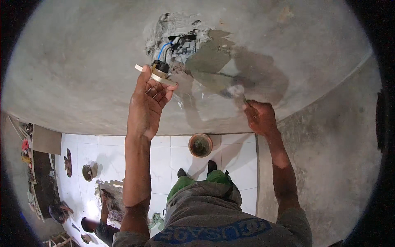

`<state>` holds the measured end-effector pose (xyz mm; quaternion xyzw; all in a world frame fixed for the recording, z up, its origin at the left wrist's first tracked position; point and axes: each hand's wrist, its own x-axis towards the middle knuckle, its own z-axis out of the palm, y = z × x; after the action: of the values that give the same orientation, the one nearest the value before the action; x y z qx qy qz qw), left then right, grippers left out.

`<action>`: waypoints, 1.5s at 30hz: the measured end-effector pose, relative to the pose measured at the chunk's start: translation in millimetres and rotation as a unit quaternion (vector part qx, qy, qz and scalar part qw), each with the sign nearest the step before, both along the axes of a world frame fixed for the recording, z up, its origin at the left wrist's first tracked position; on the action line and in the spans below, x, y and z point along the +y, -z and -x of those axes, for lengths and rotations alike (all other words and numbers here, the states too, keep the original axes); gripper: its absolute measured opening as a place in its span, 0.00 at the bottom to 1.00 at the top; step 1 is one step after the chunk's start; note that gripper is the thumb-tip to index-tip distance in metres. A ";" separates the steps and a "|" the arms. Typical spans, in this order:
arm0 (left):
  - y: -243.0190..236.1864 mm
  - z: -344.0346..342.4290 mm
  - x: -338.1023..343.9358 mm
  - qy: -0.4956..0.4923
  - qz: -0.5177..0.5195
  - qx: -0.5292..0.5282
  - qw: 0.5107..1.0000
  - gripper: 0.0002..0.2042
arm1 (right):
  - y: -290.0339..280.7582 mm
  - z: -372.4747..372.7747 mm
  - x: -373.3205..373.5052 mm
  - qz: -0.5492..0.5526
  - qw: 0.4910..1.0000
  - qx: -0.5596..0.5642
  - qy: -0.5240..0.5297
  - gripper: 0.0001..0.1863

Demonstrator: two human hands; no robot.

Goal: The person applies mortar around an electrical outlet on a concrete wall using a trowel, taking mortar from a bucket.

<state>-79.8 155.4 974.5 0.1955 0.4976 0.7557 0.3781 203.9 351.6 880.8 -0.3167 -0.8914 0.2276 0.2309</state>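
My left hand [150, 105] grips a white electrical faceplate [158, 78] by its edges, tilted away from the wall. Its dark back faces the wall, and a blue wire [162, 50] and a dark wire run from it into a recessed wall box [183, 43]. Rough pale plaster surrounds the box. My right hand [260, 117] is closed around a brush-like tool [236, 91] with a whitish, blurred head, held close to the wall. A darker, damp-looking patch [207, 61] of plaster lies between the box and this tool.
A round brown-rimmed tub [200, 145] with grey contents stands on the white tiles near my feet. At lower left are another person [98, 228], a second small bucket [87, 172] and a shoe-like object [68, 162]. A side wall [317, 164] rises at right.
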 end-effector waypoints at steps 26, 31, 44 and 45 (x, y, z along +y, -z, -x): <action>2.5 -7.0 7.3 -0.004 -0.019 -0.035 0.999 0.29 | -70.4 19.3 11.1 -0.059 0.988 0.143 0.013 0.20; -9.5 -18.3 14.5 -0.015 -0.019 -0.031 0.999 0.22 | -55.1 19.8 40.5 -0.014 0.983 0.184 0.024 0.20; 21.7 -2.2 7.6 0.051 -0.061 -0.076 0.994 0.42 | 317.3 -166.7 -166.2 0.189 0.958 -0.072 0.201 0.08; 27.7 -1.8 7.7 0.039 -0.073 -0.078 0.993 0.43 | 331.0 -167.6 -187.3 0.140 0.962 -0.161 0.171 0.09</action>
<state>-77.9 163.1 946.8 0.1820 0.4018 0.7881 0.4293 371.5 164.3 549.8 -0.5257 -0.8088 0.2532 0.0735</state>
